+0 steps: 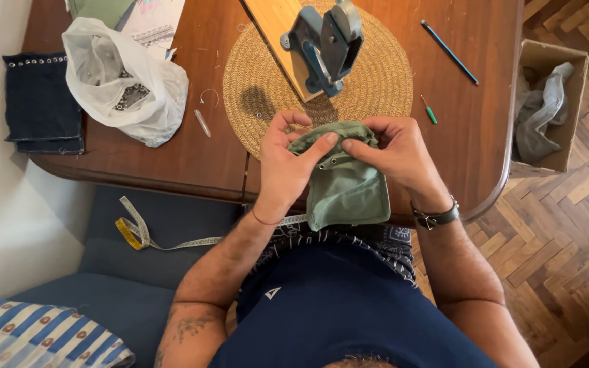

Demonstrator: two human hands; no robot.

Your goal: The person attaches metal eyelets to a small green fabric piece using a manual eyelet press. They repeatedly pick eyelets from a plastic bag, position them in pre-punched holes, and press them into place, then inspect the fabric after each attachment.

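Note:
A small green fabric pouch (pixel 345 187) with metal eyelets near its top edge hangs over the table's front edge. My left hand (pixel 286 163) pinches its upper left edge, thumb on the cloth. My right hand (pixel 393 151) grips the upper right edge, thumb next to the left one. A blue hand press (pixel 325 44) stands on a wooden board just beyond my hands, on a round woven mat (pixel 376 82).
On the brown wooden table (pixel 199 150) lie a white plastic bag (pixel 124 82), a dark studded fabric piece (pixel 41 102), a pencil (pixel 449 52) and a small green tool (pixel 429 110). A cardboard box (pixel 553 102) with grey cloth stands on the parquet at right. A yellow tape measure (pixel 138 235) lies on the blue seat.

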